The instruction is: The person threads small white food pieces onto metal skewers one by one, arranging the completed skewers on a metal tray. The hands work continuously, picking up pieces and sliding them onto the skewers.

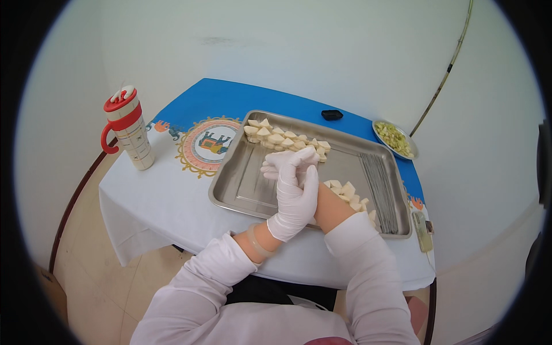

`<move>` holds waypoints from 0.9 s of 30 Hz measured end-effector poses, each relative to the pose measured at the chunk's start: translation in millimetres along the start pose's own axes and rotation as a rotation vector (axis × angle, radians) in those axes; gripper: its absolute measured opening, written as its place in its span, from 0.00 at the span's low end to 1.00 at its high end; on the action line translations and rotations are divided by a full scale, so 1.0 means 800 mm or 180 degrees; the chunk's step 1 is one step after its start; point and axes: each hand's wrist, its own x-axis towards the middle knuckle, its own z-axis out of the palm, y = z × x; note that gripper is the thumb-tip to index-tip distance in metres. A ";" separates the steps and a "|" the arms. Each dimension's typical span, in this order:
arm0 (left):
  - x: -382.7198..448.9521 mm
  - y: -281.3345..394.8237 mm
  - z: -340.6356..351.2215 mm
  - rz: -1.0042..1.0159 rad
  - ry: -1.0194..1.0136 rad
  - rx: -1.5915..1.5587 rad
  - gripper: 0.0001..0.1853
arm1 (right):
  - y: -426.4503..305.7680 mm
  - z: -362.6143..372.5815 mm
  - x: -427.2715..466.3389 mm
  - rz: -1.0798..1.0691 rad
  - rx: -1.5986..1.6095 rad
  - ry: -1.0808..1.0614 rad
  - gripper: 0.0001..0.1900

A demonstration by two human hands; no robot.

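My left hand (295, 202) and my right hand (271, 167) both wear thin white gloves and are brought together over a shallow stainless steel tray (254, 196). The left hand lies across the right, its thumb raised, and hides most of the right palm. Fingers of the right hand point left from behind it. Whether anything small sits between the hands is hidden. Pale wedge-cut food pieces (276, 136) lie in rows along the tray's far left side. More pale pieces (347, 192) lie beyond my right wrist, partly covered by the forearm. Thin grey skewers (379, 194) lie bundled at the tray's right end.
A metal dish (412, 148) with chopped pale green vegetable (390, 136) stands behind the tray's right corner. A small black object (332, 114) lies behind the tray. A tall red-and-cream tumbler (136, 133) stands at the left. A phone (422, 233) lies by the right table edge.
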 end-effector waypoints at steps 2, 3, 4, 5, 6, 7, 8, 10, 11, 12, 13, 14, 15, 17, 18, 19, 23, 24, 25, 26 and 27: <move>0.000 -0.001 -0.001 -0.0066 0.0174 -0.0042 0.24 | -0.016 0.009 -0.018 0.0003 -0.0314 -0.0163 0.21; 0.001 -0.001 -0.004 -0.0133 0.0266 -0.0070 0.25 | -0.024 0.016 -0.026 0.0019 -0.0630 -0.0171 0.21; 0.001 -0.004 -0.004 -0.0219 0.0333 -0.0135 0.25 | -0.037 0.020 -0.034 0.0009 -0.0914 -0.0155 0.20; 0.000 -0.006 -0.004 -0.0307 0.0398 -0.0199 0.26 | -0.048 0.024 -0.042 0.0000 -0.1192 -0.0136 0.19; 0.000 -0.005 -0.008 -0.0602 0.0370 -0.0396 0.26 | -0.057 0.057 -0.063 -0.0135 -0.1649 0.0356 0.18; -0.001 -0.008 -0.007 -0.0538 0.0339 -0.0242 0.26 | -0.067 0.084 -0.088 -0.0293 -0.2101 0.0894 0.17; 0.000 -0.014 -0.007 -0.0459 0.0326 -0.0067 0.26 | -0.075 0.098 -0.108 -0.0531 -0.2173 0.1164 0.15; 0.001 -0.017 -0.005 -0.0426 0.0313 0.0087 0.25 | -0.097 0.088 -0.135 -0.0838 -0.2399 0.1611 0.17; 0.000 -0.017 -0.006 -0.0466 0.0287 0.0081 0.25 | -0.109 0.082 -0.148 -0.0983 -0.2508 0.1826 0.18; 0.000 -0.019 -0.006 -0.0510 0.0255 0.0059 0.24 | -0.121 0.078 -0.165 -0.1086 -0.2547 0.1987 0.19; -0.001 -0.020 -0.008 -0.0553 0.0220 0.0055 0.24 | -0.133 0.072 -0.181 -0.1183 -0.2574 0.2135 0.21; -0.001 -0.019 -0.009 -0.0563 0.0204 0.0104 0.24 | -0.147 0.061 -0.192 -0.1274 -0.2704 0.2286 0.21; -0.002 -0.020 -0.010 -0.0578 0.0181 0.0116 0.23 | -0.158 0.055 -0.206 -0.1436 -0.2877 0.2571 0.22; -0.003 -0.023 -0.004 -0.0623 0.0098 0.0099 0.23 | -0.191 0.000 -0.235 -0.1581 -0.3348 0.2852 0.22; -0.004 -0.024 -0.004 -0.0649 0.0106 0.0095 0.23 | -0.198 -0.024 -0.244 -0.1612 -0.3711 0.3046 0.20; -0.004 -0.023 -0.003 -0.0651 0.0084 0.0092 0.23 | -0.204 -0.042 -0.254 -0.1640 -0.4084 0.3243 0.19; -0.006 -0.023 -0.003 -0.0651 0.0013 0.0103 0.22 | -0.207 -0.096 -0.278 -0.0658 -0.5381 0.3423 0.14; -0.006 -0.024 -0.003 -0.0642 -0.0013 0.0106 0.22 | -0.200 -0.100 -0.279 -0.0509 -0.5810 0.3351 0.12; -0.007 -0.025 -0.003 -0.0632 -0.0038 0.0108 0.22 | -0.194 -0.108 -0.279 -0.0274 -0.5852 0.3378 0.11; -0.008 -0.026 -0.003 -0.0622 -0.0052 0.0088 0.22 | -0.188 -0.118 -0.277 -0.0039 -0.5888 0.3402 0.10; -0.009 -0.028 -0.004 -0.0609 -0.0062 0.0078 0.22 | -0.181 -0.126 -0.273 0.0194 -0.5919 0.3410 0.10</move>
